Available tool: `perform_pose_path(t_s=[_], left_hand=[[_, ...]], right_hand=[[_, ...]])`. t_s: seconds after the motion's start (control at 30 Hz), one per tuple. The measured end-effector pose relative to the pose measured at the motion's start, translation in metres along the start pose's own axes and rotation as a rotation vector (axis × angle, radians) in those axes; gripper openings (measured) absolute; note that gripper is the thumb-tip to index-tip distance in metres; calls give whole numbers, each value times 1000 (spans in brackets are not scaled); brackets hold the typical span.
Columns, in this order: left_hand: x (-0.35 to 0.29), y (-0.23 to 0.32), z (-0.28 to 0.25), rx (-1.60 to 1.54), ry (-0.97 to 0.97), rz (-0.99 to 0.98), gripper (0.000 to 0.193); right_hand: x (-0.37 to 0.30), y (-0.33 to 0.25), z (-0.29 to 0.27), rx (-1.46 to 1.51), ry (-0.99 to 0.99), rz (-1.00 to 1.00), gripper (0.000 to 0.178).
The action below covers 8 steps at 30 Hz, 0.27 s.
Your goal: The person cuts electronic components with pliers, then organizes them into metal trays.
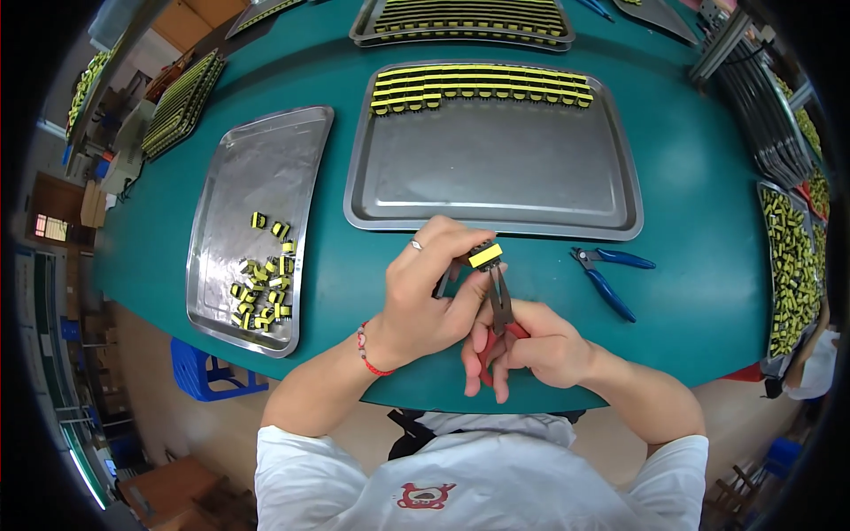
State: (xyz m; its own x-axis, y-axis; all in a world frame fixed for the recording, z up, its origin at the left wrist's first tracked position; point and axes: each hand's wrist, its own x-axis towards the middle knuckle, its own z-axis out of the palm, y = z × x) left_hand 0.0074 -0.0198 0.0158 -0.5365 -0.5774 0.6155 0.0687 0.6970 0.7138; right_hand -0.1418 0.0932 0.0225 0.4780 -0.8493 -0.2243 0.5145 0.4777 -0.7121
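Note:
My left hand (416, 305) pinches a small black-and-yellow transformer (485, 257) between thumb and fingers, just beyond the table's near edge. Long-nose pliers (502, 310) with red handles are gripped in my right hand (558, 347), some fingers curled below the handles. The jaws point up at the near side of the transformer; whether they touch its pins is too small to tell. Beyond my hands lies a metal tray (496, 168) with rows of similar transformers (482, 84) lined up along its far side.
A second metal tray (261, 168) on the left holds a loose heap of transformers (261, 292). Blue-handled cutters (611, 296) lie right of my hands on the green table (699, 230). Another filled tray (465, 42) is at the back; a heaped one (788, 274) stands far right.

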Motion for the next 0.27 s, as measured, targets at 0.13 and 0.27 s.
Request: perform_pose_path(t_s=[0.13, 0.27], left_hand=[[0, 3, 0, 14, 27, -39, 33], [-2, 2, 0, -14, 22, -54, 34]], right_hand=[[-1, -2, -2, 13, -74, 6, 38], [-1, -3, -4, -15, -87, 33, 39]])
